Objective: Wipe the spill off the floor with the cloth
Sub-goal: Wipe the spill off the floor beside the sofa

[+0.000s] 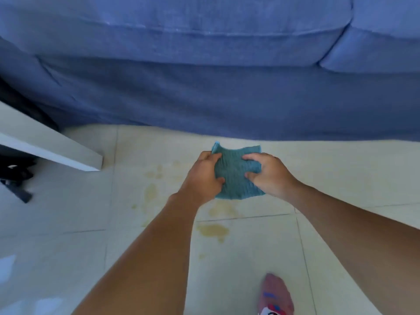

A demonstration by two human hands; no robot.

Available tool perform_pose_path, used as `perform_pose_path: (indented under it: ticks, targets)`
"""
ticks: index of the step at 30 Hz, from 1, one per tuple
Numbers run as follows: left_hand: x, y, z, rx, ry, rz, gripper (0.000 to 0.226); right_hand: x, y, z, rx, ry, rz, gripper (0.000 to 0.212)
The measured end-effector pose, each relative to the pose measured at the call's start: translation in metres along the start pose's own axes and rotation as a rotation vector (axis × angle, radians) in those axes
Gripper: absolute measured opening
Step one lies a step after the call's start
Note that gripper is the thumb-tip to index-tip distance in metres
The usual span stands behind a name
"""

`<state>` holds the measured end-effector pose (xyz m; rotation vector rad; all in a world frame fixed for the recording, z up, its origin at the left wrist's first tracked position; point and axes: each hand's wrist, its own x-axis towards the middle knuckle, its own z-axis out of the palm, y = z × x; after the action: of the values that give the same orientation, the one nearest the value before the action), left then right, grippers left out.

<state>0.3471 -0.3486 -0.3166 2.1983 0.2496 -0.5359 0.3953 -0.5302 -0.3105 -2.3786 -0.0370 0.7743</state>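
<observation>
A teal ribbed cloth (234, 173) is held up above the pale tiled floor (341, 173), crumpled between both hands. My left hand (202, 176) grips its left edge and my right hand (270, 176) grips its right side, fingers pressed into the fabric. A yellowish-brown spill lies on the tiles in several patches: one blotch (212, 230) below the cloth near a grout line, another (151, 192) to the left, and fainter spots further up.
A blue sofa (204, 87) fills the top of the view, its skirt reaching the floor. A white table edge (56, 148) juts in at the left, with dark items (16, 176) under it. My foot in a pink patterned sock (276, 296) stands at the bottom.
</observation>
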Motion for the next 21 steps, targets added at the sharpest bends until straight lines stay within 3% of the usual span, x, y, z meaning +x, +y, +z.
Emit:
perform_pose_path:
  ticks: [9, 17, 19, 21]
  targets:
    - [0.144, -0.011, 0.13, 0.111, -0.121, 0.175, 0.057, 0.098, 0.155, 0.011, 0.056, 0.143, 0.095, 0.049]
    - [0.179, 0.003, 0.154, 0.303, -0.15, 0.24, 0.061, 0.125, 0.195, -0.007, 0.053, 0.189, 0.132, 0.058]
    - [0.17, -0.005, 0.151, 0.361, -0.175, 0.233, 0.059, 0.114, 0.204, -0.003, -0.019, 0.188, 0.154, 0.062]
    - [0.169, -0.016, 0.141, 0.455, -0.098, 0.205, 0.058, 0.107, 0.212, 0.003, -0.224, 0.271, 0.197, 0.058]
